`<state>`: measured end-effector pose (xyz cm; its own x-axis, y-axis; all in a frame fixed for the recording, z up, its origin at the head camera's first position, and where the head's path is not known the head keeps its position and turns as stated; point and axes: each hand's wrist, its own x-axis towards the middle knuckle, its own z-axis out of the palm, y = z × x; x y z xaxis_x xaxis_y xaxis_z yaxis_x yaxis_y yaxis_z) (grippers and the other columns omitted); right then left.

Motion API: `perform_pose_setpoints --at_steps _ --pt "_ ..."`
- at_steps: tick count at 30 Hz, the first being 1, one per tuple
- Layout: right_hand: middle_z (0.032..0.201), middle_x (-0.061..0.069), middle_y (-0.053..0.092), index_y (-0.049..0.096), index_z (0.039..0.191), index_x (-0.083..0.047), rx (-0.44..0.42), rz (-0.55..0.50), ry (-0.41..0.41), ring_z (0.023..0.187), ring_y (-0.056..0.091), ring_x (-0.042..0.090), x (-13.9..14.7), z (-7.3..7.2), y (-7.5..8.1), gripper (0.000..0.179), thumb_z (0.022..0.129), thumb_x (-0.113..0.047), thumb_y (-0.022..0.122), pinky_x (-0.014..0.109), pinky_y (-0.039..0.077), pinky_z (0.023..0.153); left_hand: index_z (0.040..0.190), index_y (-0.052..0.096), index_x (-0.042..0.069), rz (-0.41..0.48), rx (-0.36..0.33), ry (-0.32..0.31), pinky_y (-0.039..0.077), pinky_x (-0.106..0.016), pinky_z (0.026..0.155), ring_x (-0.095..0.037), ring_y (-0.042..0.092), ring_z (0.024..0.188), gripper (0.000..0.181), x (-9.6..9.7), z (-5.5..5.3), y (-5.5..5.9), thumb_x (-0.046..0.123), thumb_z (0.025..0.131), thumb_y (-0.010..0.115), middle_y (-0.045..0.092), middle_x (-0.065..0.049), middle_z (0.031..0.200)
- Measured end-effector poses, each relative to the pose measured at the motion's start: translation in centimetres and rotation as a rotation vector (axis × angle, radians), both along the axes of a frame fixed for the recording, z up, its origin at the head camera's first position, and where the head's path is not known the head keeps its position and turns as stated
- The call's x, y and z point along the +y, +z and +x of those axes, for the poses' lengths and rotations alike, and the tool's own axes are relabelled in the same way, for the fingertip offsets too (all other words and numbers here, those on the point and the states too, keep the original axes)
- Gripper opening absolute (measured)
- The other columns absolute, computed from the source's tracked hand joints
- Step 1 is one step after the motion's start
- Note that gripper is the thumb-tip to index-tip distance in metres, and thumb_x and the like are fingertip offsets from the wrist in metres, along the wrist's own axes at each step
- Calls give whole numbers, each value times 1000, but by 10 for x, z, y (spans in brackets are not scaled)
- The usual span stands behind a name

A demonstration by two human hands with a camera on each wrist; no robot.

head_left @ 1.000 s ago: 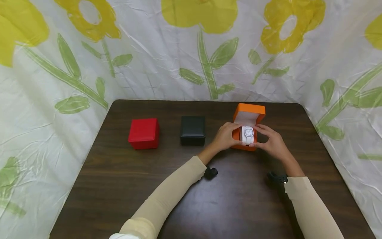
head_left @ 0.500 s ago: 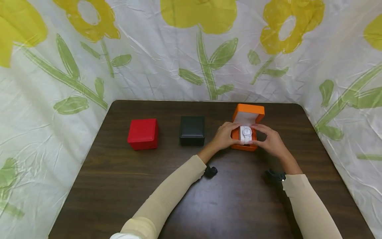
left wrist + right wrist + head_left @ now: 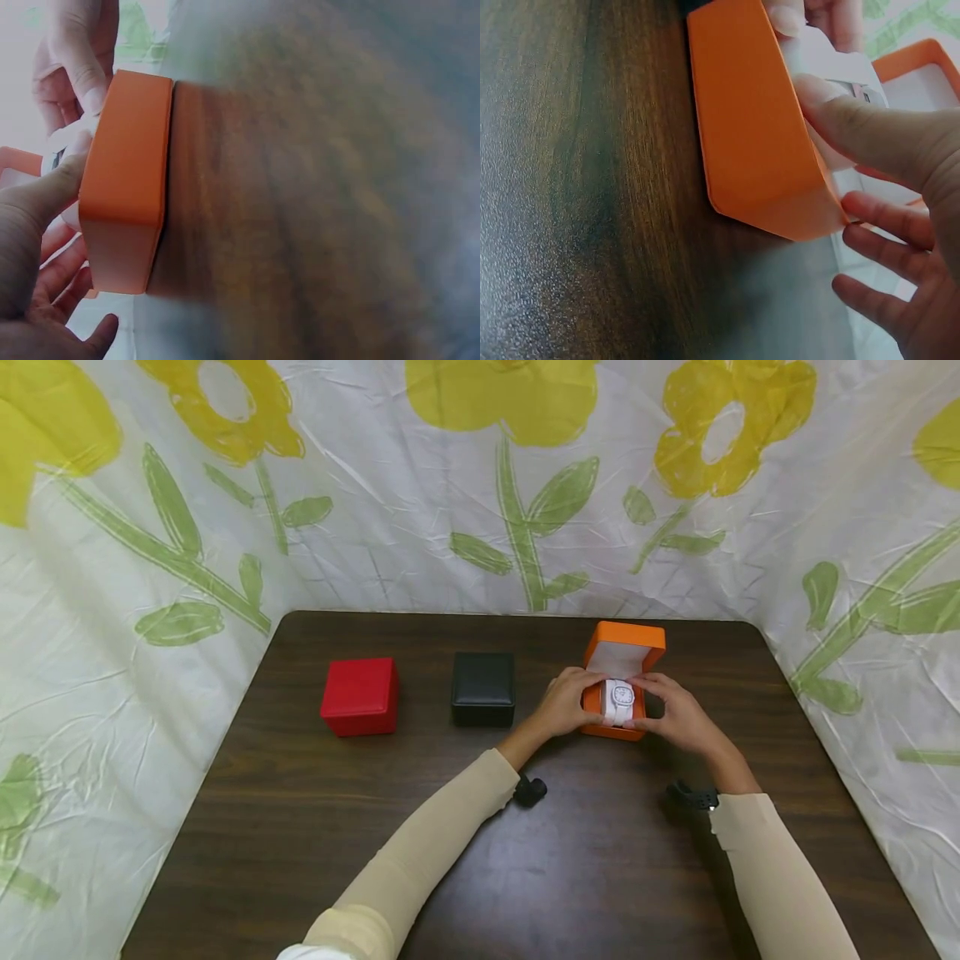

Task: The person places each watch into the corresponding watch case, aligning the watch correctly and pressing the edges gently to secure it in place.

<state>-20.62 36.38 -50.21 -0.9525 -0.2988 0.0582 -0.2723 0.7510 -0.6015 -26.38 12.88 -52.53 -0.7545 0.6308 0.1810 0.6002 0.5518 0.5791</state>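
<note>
A white wristwatch point(image 3: 622, 696) wrapped round a white cushion sits in an orange watch box point(image 3: 613, 734) at the back right of the table. The box's lid point(image 3: 628, 633) stands raised, its pale lining showing. From the left, my left hand point(image 3: 562, 702) holds the watch cushion between thumb and fingers. My right hand point(image 3: 678, 714) pinches the other side the same way. In the right wrist view, the right thumb point(image 3: 855, 127) lies over the box's front rim against the white cushion point(image 3: 832, 64). The box front point(image 3: 127, 146) partly hides the cushion in the left wrist view.
A closed dark box point(image 3: 483, 689) stands left of my left hand, and a closed red box point(image 3: 361, 697) farther left. All rest on the dark wooden table point(image 3: 300, 827). Behind it hangs a white curtain point(image 3: 360, 527) with yellow flowers.
The watch and its cushion have shifted slightly within the orange box, with both hands still on them. My right hand has moved a little to the left. The other boxes stay put.
</note>
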Motion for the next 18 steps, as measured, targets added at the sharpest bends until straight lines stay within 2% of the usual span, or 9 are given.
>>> perform_pose_setpoints --at_steps 9,14,18 --pt "137 25 48 54 140 3 19 -8 -1 124 48 46 0 0 -4 71 81 -16 88 70 38 104 145 58 19 -44 -27 -34 40 -43 109 -23 45 135 75 -1 -3 3 46 81 85 54 -3 149" --pt "136 25 48 55 139 4 11 -11 -16 124 48 47 -3 0 -4 69 80 -13 88 69 38 104 144 58 20 -37 -48 -17 41 -43 109 -23 44 136 75 0 -2 3 42 79 88 55 -1 148" --pt "137 24 47 56 139 4 5 6 -14 125 47 46 -4 0 -2 69 82 -17 87 69 37 105 143 60 19 -42 -51 -5 42 -43 108 -23 43 135 71 1 -2 4 38 80 88 56 -3 144"
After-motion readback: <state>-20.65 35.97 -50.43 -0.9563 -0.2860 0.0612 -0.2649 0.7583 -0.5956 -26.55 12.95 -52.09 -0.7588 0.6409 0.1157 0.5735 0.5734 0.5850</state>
